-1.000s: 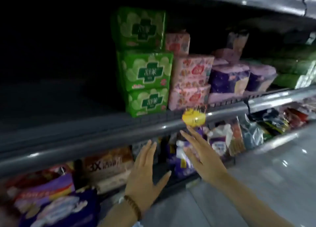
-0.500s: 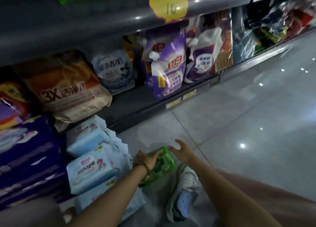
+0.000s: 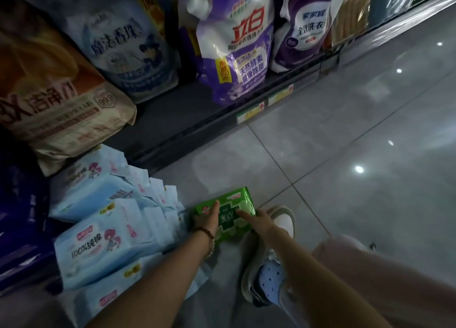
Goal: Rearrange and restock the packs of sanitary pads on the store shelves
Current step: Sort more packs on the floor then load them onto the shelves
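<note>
A green pack of sanitary pads [image 3: 232, 208] lies on the grey floor by my right shoe. My left hand [image 3: 206, 219], a bead bracelet on its wrist, grips the pack's left end with the thumb lying on top. My right hand [image 3: 256, 221] holds the right end, its thumb pressed on the top face. Left of the green pack, several light-blue packs of pads [image 3: 98, 231] are piled on the floor in front of the bottom shelf.
The bottom shelf [image 3: 187, 120] holds detergent pouches: a purple one [image 3: 237, 46], a white and purple one [image 3: 303, 29], a pale blue bag [image 3: 123, 44] and a big orange and beige bag [image 3: 56, 100]. Dark blue packs [image 3: 17, 229] sit at the far left. Tiled floor [image 3: 357, 130] stretches to the right.
My view dropped from the upper shelf of green and pink packs to the floor. Both hands came down from the shelf rail and closed on the green pack.
</note>
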`<move>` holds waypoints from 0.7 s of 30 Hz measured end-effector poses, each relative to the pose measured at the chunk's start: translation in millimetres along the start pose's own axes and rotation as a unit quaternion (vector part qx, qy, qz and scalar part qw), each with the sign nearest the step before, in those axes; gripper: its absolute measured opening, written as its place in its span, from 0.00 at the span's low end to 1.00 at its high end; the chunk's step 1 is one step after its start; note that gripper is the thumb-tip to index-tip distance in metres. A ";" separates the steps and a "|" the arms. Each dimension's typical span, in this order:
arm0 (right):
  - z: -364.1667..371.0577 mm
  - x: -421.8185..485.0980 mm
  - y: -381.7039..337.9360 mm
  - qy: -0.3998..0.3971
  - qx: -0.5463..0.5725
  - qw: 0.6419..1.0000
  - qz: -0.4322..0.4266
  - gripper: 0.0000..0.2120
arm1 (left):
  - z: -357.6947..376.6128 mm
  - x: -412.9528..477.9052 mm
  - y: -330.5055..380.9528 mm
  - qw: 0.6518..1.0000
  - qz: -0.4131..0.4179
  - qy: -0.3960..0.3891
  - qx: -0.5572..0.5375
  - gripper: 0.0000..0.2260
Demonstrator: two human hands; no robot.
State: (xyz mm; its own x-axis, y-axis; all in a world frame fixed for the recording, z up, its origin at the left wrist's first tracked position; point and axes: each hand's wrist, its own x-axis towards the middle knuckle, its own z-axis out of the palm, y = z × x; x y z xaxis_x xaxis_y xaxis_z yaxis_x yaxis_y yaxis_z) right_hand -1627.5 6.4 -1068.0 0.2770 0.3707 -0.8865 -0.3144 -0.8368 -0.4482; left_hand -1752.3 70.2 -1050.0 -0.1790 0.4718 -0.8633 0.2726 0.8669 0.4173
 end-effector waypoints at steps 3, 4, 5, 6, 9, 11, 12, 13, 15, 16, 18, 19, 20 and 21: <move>-5.5 -2.6 -4.4 0.019 0.054 0.998 -0.014 0.22 | 1.7 -15.0 15.0 1.000 0.028 0.001 0.001 0.25; -7.0 -4.8 -9.5 0.024 0.084 0.996 -0.030 0.21 | 1.8 -15.1 18.0 0.999 0.041 -0.004 -0.016 0.25; -9.1 -4.8 -14.7 0.025 0.104 0.993 -0.049 0.21 | 1.5 -14.0 20.2 0.999 0.042 -0.005 -0.031 0.34; -10.7 -6.8 -22.3 0.028 0.112 0.991 -0.072 0.21 | 2.7 -3.0 17.4 0.998 0.046 -0.015 -0.031 0.44; -15.6 -26.7 -58.4 0.018 0.136 0.983 -0.126 0.29 | 12.4 61.3 -6.3 0.994 0.058 -0.048 -0.073 0.55; -21.2 -41.9 -82.9 0.010 0.189 0.971 -0.145 0.30 | 2.0 14.3 27.2 0.991 0.075 -0.081 -0.071 0.51; -25.1 -52.7 -96.3 0.012 0.211 0.964 -0.159 0.28 | -7.1 -19.1 48.4 0.988 0.116 -0.089 -0.056 0.44; -28.4 -65.1 -109.2 0.012 0.227 0.958 -0.176 0.26 | -14.4 -43.4 65.9 0.983 0.162 -0.085 -0.028 0.34; -37.2 -91.5 -132.6 -0.007 0.238 0.949 -0.209 0.24 | -27.5 -70.5 92.4 0.967 0.248 -0.061 -0.007 0.24; -40.9 -108.3 -144.5 -0.027 0.235 0.945 -0.225 0.24 | -36.2 -80.8 103.6 0.953 0.295 -0.054 -0.033 0.26; -47.6 -145.2 -168.8 -0.067 0.194 0.942 -0.267 0.27 | -58.0 -108.0 130.0 0.927 0.358 -0.073 -0.085 0.35; -50.6 -164.9 -180.7 -0.076 0.158 0.941 -0.289 0.28 | -70.8 -123.9 142.4 0.922 0.361 -0.104 -0.091 0.42; -52.7 -185.9 -192.2 -0.085 0.122 0.939 -0.309 0.29 | -83.0 -138.8 153.7 0.924 0.341 -0.139 -0.097 0.49; -54.1 -206.8 -202.6 -0.095 0.087 0.937 -0.325 0.29 | -96.7 -153.2 164.6 0.925 0.317 -0.185 -0.098 0.53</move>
State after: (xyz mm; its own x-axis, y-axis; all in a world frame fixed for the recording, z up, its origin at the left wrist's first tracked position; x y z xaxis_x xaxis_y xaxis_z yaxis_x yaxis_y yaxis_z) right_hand -1572.0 77.5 -787.7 0.2998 0.8585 -0.4161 -0.2826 -0.3367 -0.8982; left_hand -1771.4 156.2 -821.6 0.3032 0.8393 -0.4514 0.0294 0.4652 0.8847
